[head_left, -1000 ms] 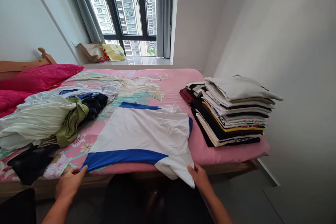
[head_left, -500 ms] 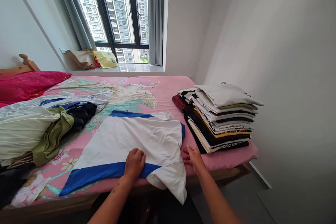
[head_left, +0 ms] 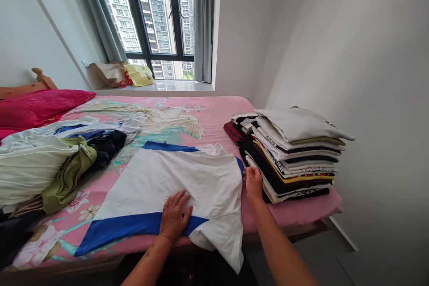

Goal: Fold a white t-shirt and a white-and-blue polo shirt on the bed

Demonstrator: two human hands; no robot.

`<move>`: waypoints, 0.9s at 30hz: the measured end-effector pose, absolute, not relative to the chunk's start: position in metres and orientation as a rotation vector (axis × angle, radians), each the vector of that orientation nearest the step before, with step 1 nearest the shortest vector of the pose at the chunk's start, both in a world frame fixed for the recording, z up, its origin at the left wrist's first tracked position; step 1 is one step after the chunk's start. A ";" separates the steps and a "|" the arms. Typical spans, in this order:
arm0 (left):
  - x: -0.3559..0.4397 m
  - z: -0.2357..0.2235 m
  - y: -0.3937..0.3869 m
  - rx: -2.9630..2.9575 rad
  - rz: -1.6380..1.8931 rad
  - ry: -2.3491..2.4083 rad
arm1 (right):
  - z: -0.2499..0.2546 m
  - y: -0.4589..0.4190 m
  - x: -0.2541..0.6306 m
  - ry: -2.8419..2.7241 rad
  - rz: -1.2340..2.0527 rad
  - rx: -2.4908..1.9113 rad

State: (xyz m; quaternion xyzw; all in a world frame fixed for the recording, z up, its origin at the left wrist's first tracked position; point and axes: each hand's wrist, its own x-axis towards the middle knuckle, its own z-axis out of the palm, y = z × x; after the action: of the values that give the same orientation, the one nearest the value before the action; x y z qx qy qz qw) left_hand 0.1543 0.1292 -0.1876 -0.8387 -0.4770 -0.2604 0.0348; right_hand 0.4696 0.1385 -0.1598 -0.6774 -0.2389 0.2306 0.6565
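A white T-shirt (head_left: 150,183) with blue side panels lies spread on the bed, its blue-edged neck end toward the right. One white sleeve hangs over the bed's near edge. My left hand (head_left: 174,214) rests flat on the shirt's near side, fingers stretched out. At the neck end, my right hand (head_left: 254,182) is closed in a pinch on the shirt's blue edge; the fingertips partly hide the cloth there. Right beside that hand stands a tall stack of folded clothes (head_left: 298,156), topped by a white garment.
Loose clothes (head_left: 50,161) in white, olive, blue and black lie heaped on the left of the pink flowered bed (head_left: 214,116). A red pillow (head_left: 43,107) is behind them. Paper and yellow bags (head_left: 139,74) sit on the windowsill. A wall rises to the right.
My right hand has moved forward from beside the shirt and closed on its blue edge. My left hand's fingers have flattened out on the cloth. The neck end has shifted slightly right.
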 end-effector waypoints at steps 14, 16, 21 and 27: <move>0.153 -0.186 0.126 -2.607 -0.634 -1.498 | -0.147 0.146 0.471 -0.902 0.192 -1.791; 0.153 -0.186 0.126 -2.594 -0.647 -1.505 | -0.133 0.154 0.464 -1.113 0.142 -1.786; 0.150 -0.189 0.128 -2.567 -0.667 -1.485 | -0.109 0.222 0.459 -1.340 0.295 -1.793; 0.147 -0.193 0.131 -2.544 -0.664 -1.471 | -0.096 0.294 0.451 -1.564 0.262 -1.903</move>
State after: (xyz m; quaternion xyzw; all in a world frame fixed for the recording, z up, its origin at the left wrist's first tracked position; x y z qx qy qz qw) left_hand 0.1468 0.1314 -0.1931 -0.8427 -0.4873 -0.2198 0.0642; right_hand 0.4507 0.2935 -0.0963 -0.7262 -0.5967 0.1001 0.3265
